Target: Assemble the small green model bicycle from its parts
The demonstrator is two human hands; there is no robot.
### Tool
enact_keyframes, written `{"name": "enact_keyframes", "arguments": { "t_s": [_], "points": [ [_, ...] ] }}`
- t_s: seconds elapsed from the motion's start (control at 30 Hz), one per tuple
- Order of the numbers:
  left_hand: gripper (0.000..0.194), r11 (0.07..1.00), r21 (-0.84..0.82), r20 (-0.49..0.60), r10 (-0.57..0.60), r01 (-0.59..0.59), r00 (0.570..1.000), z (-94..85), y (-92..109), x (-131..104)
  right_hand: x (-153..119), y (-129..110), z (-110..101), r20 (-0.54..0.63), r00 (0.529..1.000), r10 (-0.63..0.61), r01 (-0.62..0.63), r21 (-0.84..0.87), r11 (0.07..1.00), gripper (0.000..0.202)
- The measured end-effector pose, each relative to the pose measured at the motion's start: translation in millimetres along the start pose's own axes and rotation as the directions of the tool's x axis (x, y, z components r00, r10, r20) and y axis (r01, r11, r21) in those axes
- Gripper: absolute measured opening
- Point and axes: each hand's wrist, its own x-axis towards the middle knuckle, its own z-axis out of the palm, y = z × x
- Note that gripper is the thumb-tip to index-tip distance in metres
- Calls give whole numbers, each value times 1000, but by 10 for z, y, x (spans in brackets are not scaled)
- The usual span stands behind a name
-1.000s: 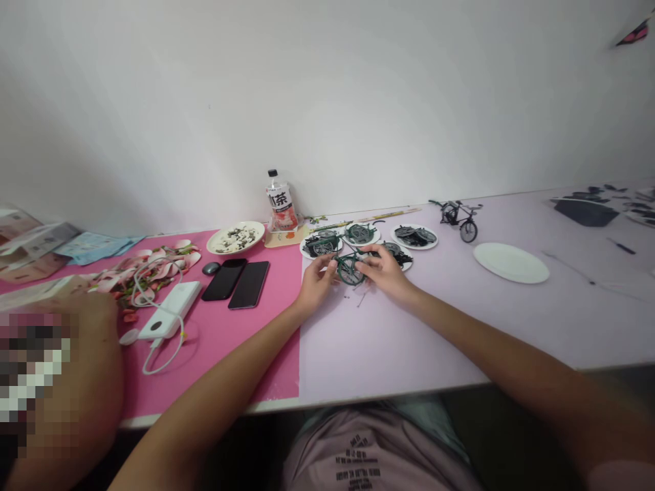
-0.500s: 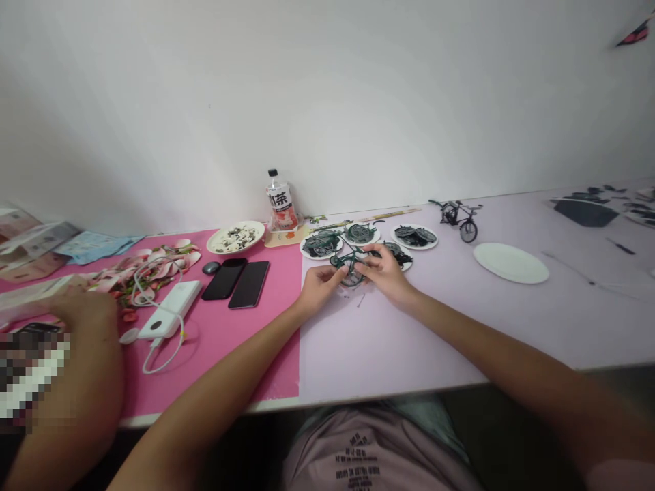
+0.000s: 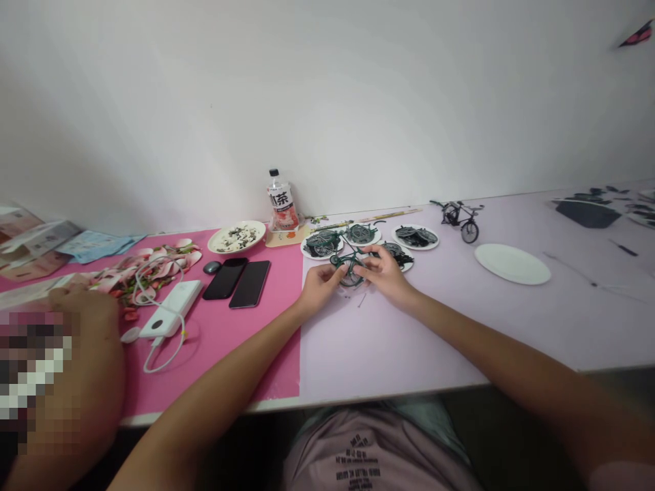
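Between both hands is a dark green toy bicycle (image 3: 352, 262), held just above the lilac half of the table. My left hand (image 3: 320, 286) pinches it from the left, thumb near the wheel. From the right, my right hand (image 3: 385, 273) grips it with thumb and fingers. The fingers hide part of the frame and wheel. Small loose pieces (image 3: 361, 300) lie below my hands. Just behind stand white plates of dark parts: a left plate with wheels (image 3: 322, 243), a middle plate (image 3: 362, 233), a right plate (image 3: 417, 236), and one partly covered by my right hand.
An assembled black toy bicycle (image 3: 462, 219) stands at the back right, near a bare white plate (image 3: 512, 264). Leftward are two phones (image 3: 250, 284), a power bank (image 3: 171, 309), a bottle (image 3: 282, 203) and pink petals (image 3: 168, 266). A co-worker's arm (image 3: 97, 354) rests at far left.
My hands and the toy bicycle stay almost in place, with only slight finger movement. The view has shifted very slightly.
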Motion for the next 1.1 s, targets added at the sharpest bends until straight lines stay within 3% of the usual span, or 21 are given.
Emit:
{"name": "enact_keyframes", "arguments": {
  "t_s": [0.2,0.37,0.6,0.7,0.8,1.1],
  "points": [
    [50,995,-98,52,-3,8,999,-57,-27,-1,-3,-6,-5,7,999,43,-43,69,997,63],
    [30,978,-201,75,-34,49,997,-70,-71,6,22,7,-39,8,993,120,-119,181,976,67],
    [46,991,-129,71,54,-45,996,7,-82,-41,27,17,-41,38,987,154,-159,205,966,68],
    [49,988,-151,91,54,-40,994,1,-59,-54,17,5,-28,40,985,166,-171,210,963,68],
    [56,984,-179,45,35,-26,998,3,-44,-54,12,0,-24,62,978,198,-207,228,951,67],
    [54,995,-77,-18,60,-61,998,25,-102,-30,10,-21,-11,128,954,271,-295,244,924,43]
  ]
}}
